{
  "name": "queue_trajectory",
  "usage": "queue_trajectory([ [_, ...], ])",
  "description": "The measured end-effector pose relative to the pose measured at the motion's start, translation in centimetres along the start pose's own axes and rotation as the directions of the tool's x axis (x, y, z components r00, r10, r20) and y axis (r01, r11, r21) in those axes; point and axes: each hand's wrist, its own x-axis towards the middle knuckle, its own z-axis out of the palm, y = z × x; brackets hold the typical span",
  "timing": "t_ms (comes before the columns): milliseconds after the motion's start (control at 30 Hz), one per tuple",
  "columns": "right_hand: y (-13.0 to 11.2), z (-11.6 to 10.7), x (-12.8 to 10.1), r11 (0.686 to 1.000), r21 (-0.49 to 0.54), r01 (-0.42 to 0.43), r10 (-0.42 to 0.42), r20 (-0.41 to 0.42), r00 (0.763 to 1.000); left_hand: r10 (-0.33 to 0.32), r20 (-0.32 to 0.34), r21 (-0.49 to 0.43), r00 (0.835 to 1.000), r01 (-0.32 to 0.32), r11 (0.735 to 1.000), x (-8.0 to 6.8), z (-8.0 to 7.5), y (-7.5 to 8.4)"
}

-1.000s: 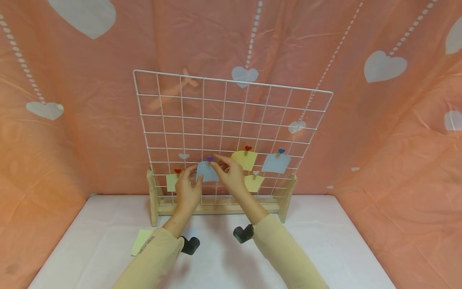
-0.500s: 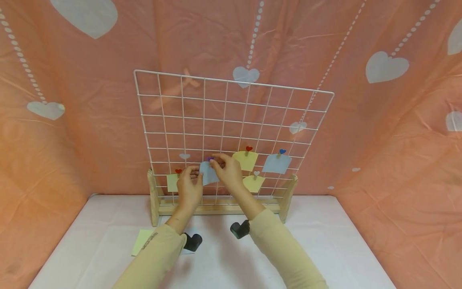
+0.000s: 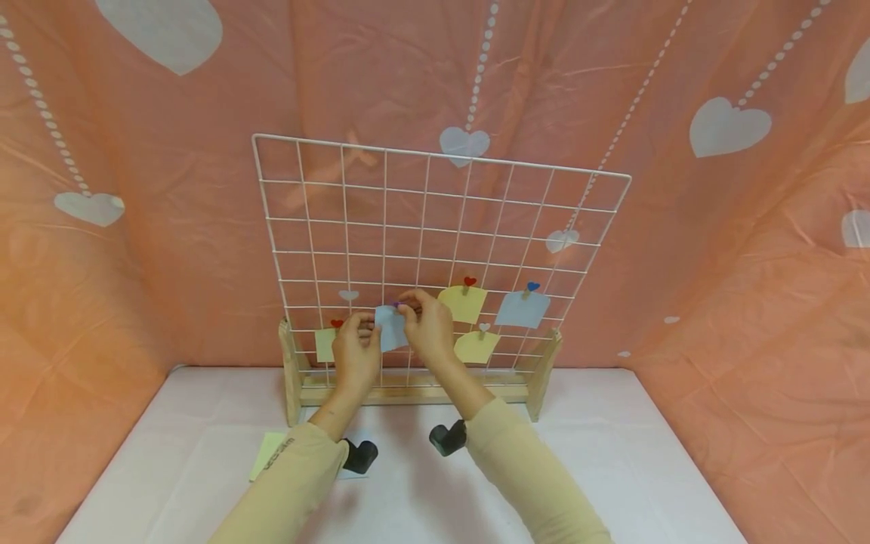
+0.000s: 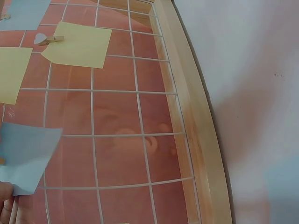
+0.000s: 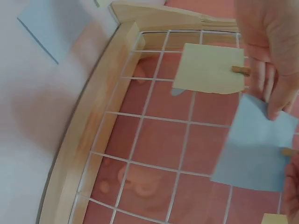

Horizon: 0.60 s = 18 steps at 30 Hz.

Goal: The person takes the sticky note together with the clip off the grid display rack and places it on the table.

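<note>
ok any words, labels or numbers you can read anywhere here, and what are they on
Left sleeve: a short line of dark print near the cuff, too small and blurred to read.
Blue note held by both hands: blank on the side in view.
Yellow notes and the other blue note clipped to the wire grid: no writing visible.
No readable text elsewhere.

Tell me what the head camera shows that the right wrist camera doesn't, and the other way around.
Only the head view shows the whole white wire grid, both sleeves, and the right hand at the purple clip. Only the right wrist view shows up close the left hand's fingers pinching the blue note, and a loose blue sheet on the table. Both show the wooden stand, the yellow notes and the blue note.
</note>
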Motion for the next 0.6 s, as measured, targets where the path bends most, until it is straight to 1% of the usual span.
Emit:
queue_trajectory([
  [67,0.0,0.1,-0.1,0.998,0.058,-0.009,0.011,-0.035,0.999,0.015,-0.008,0.003,1.000,-0.015,1.000,-0.2,-0.1,0.0],
  [167,-0.1,0.2,-0.3,0.991,0.132,-0.019,0.027,-0.061,0.998,0.022,-0.019,0.003,1.000,-0.022,1.000,-0.5,-0.3,-0.3],
  [267,0.1,0.1,-0.7,0.978,0.204,-0.035,0.045,-0.045,0.998,0.012,-0.022,0.002,1.000,-0.012,1.000,-0.9,-0.5,-0.6],
  [400,0.9,-0.3,-1.6,0.954,0.293,-0.062,0.075,-0.036,0.997,0.004,-0.008,0.009,1.000,-0.004,1.000,-1.6,-1.0,-1.0],
  [600,2.8,-1.1,-3.1,0.947,0.322,-0.025,0.059,-0.094,0.994,-0.002,0.015,-0.005,1.000,0.002,1.000,-2.6,-1.4,-2.0],
])
